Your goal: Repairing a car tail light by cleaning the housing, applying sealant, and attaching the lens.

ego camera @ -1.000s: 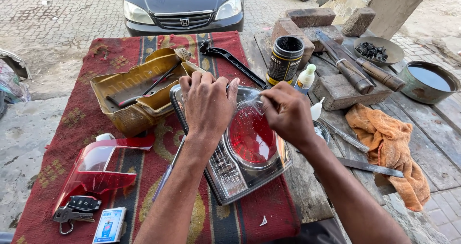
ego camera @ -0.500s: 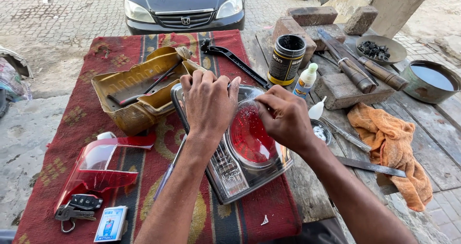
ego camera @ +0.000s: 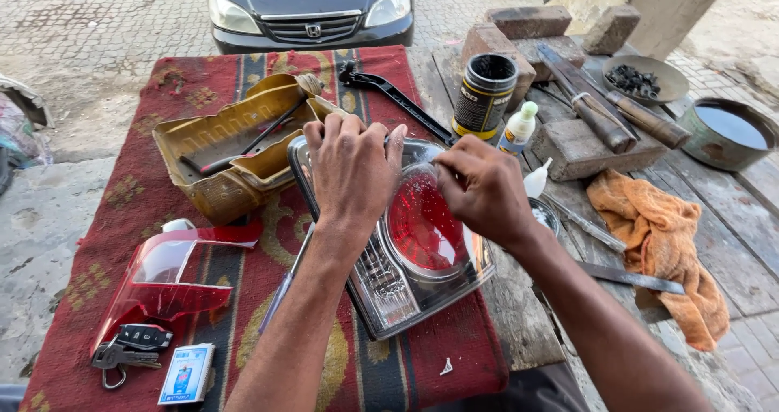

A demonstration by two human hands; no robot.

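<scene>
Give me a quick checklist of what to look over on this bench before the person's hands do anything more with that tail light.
1. Tail light steadied: ok, the left hand lies flat on its upper end.
2. Right hand grip: cannot tell, its fingers curl over the red lens and hide whatever they pinch.
3. Tail light fully supported: not ok, its lower corner juts past the red patterned rug onto the bench edge.
4. Small white bottle upright and capped: ok, just beyond the right hand.
5. Loose red lens cover out of the way: ok, it lies apart to the left.
6. Flat metal blade near the right forearm: not ok, it lies close.
</scene>
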